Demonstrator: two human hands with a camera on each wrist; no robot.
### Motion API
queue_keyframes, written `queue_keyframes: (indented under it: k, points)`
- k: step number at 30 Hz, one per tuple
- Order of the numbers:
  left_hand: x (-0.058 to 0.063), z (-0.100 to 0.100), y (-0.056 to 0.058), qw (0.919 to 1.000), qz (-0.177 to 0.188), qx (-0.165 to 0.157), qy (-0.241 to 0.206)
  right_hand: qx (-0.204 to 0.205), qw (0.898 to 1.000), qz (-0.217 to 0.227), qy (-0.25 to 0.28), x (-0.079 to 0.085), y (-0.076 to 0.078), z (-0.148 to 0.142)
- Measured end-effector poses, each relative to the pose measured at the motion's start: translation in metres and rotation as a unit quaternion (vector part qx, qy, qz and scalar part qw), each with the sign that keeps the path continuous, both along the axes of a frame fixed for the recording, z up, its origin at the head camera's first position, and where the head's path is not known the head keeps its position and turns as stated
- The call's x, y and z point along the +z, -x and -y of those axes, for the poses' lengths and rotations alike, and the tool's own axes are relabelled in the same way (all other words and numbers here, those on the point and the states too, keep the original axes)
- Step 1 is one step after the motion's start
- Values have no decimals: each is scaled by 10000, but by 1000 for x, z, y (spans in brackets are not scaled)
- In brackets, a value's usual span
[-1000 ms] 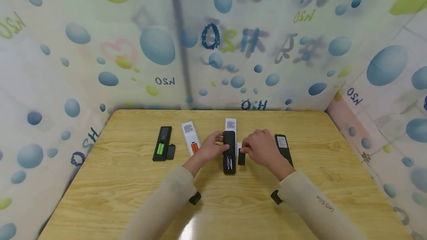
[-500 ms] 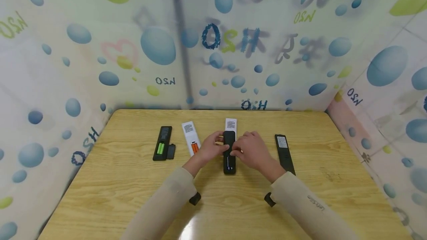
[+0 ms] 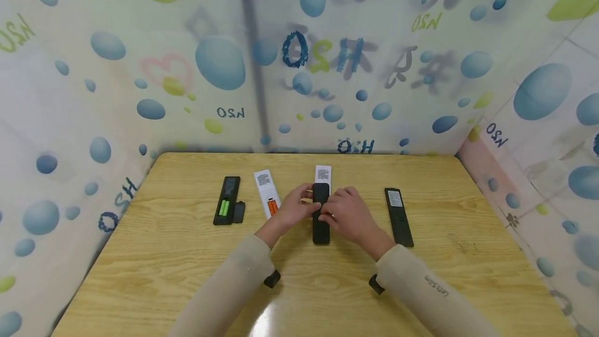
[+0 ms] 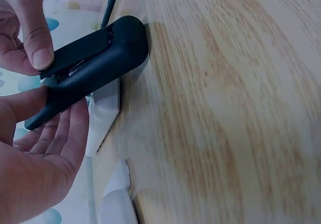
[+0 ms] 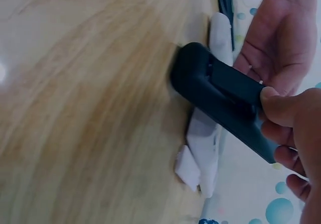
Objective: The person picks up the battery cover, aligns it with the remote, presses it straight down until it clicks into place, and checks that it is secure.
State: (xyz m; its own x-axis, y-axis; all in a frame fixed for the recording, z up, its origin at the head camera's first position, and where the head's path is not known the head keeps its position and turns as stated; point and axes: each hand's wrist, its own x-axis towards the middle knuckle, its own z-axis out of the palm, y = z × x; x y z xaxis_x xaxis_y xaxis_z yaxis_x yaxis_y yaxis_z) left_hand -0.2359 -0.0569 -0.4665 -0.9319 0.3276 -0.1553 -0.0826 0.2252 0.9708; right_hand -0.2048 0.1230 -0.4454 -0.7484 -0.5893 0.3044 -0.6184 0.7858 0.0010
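Observation:
A black remote control (image 3: 321,229) lies in the middle of the head view, its back side up. My left hand (image 3: 295,206) grips its far part, thumb on the upper face and fingers beneath. With my right hand (image 3: 348,216) I pinch the end of the black battery cover (image 4: 83,49). The cover's other end sits at the remote's rounded end, while the pinched end stands tilted up, leaving a gap over the battery bay in the left wrist view. In the right wrist view the thumb presses on the raised end of the cover, and the batteries are hidden.
A white remote (image 3: 323,173) lies partly behind the black one. To the left are a white remote with orange batteries (image 3: 273,207) and a black remote with green batteries (image 3: 224,208), its loose cover (image 3: 238,212) alongside. Another black remote (image 3: 399,217) lies at the right.
My right hand has brought the battery cover leftward from beside the remote onto its battery bay, hiding the batteries. The left hand has kept its grip in place.

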Motion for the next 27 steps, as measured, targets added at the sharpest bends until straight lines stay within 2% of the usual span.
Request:
queue_keyframes:
  k: [10, 16, 18, 23, 27]
  points:
    - [1, 0, -2, 10000, -67, 64, 24, 102, 9991, -409, 87, -10, -5, -4]
    - [0, 0, -2, 9998, -97, 197, 40, 85, 9993, -367, 61, -12, -6, -5]
    - [5, 0, -5, 9997, -89, 213, 13, 67, 9993, -369, 63, -12, -6, -5]
    - [7, 0, -5, 9998, -94, 198, -32, 29, 9994, -333, 59, -10, -6, -3]
    - [3, -1, -3, 9997, -156, 195, -63, 16, 9995, -307, -34, -9, -6, -2]
